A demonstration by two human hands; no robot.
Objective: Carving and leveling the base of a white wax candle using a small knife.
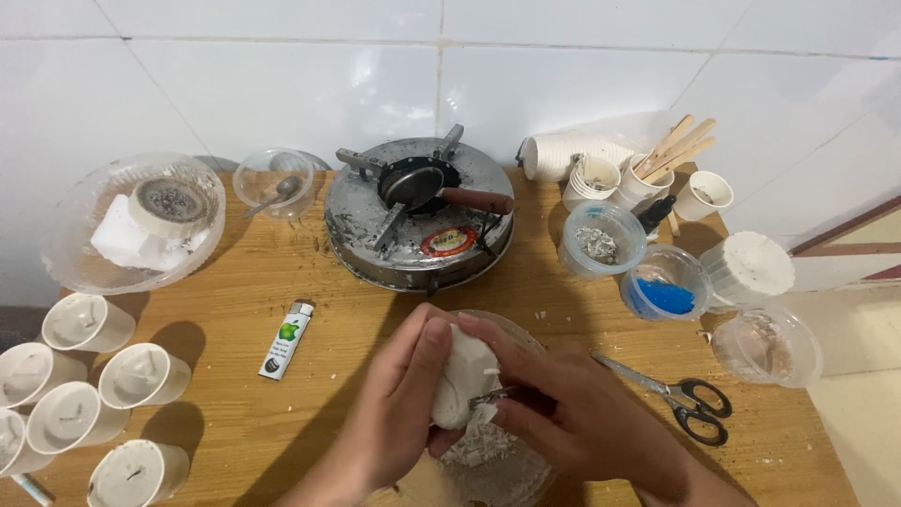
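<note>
Wax block (pixel 465 376): clamped in left hand (pixel 399 408) fingers, over bowl (pixel 507 465) at surface's (pixel 235 422) near edge. Blade (pixel 488 398): pinched in right hand (pixel 587 418) fingers, touching block.

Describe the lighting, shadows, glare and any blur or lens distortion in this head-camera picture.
Head view: soft glare sheens the white wall tiles; the white paper cups cast dark shadows rightwards on the brown wooden table; the tile seams bow, showing wide-angle distortion; the left hand, right hand and white wax lump look slightly soft, while the black-handled scissors stay crisp.
</note>
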